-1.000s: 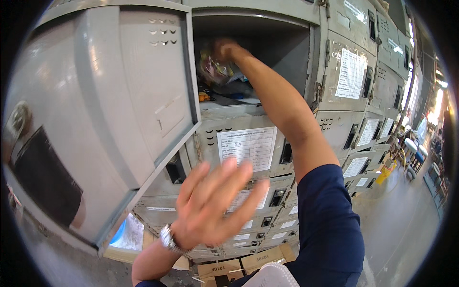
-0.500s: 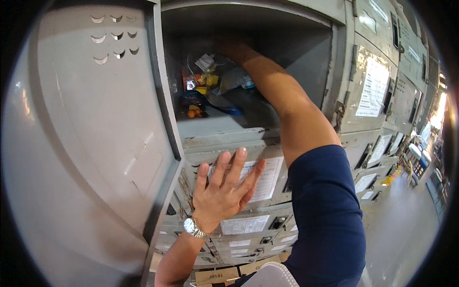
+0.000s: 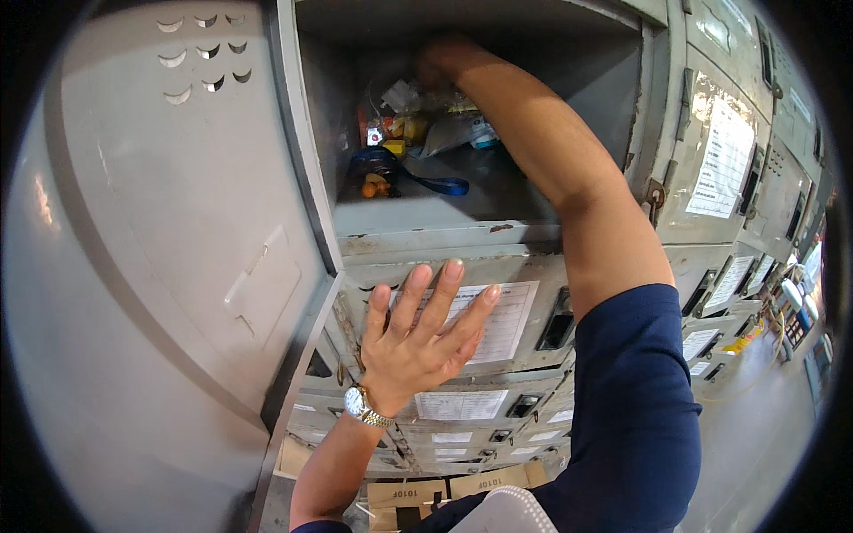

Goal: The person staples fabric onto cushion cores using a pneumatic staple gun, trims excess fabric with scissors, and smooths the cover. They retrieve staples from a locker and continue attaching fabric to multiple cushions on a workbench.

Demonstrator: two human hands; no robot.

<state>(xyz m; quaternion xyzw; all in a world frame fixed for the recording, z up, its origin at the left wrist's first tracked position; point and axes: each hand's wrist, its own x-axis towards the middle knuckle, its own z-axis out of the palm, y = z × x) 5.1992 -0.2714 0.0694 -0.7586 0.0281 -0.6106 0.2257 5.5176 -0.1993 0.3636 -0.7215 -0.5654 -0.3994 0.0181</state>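
My left hand (image 3: 419, 333), a watch (image 3: 355, 404) on its wrist, is held with fingers spread in front of a closed locker door bearing a white paper sheet (image 3: 506, 324). I cannot tell whether it touches the door. My right arm reaches deep into the open locker (image 3: 418, 229) above. In the shadow at the back, my right hand (image 3: 444, 60) is dark and its fingers do not show clearly. Below it lie yellow packets (image 3: 394, 147), a crumpled clear plastic bag (image 3: 447, 133), a blue strap (image 3: 440, 185) and small orange round items (image 3: 373, 186).
The grey locker door (image 3: 178, 231) with crescent vents swings open on my left. More lockers (image 3: 711, 169) with paper sheets line the right. Cardboard boxes (image 3: 404, 493) lie low in front of me. Farther right are chairs (image 3: 795, 306) on the floor.
My right hand has moved slightly within the back of the locker. My view has shifted a little, and the left hand stays spread before the lower door.
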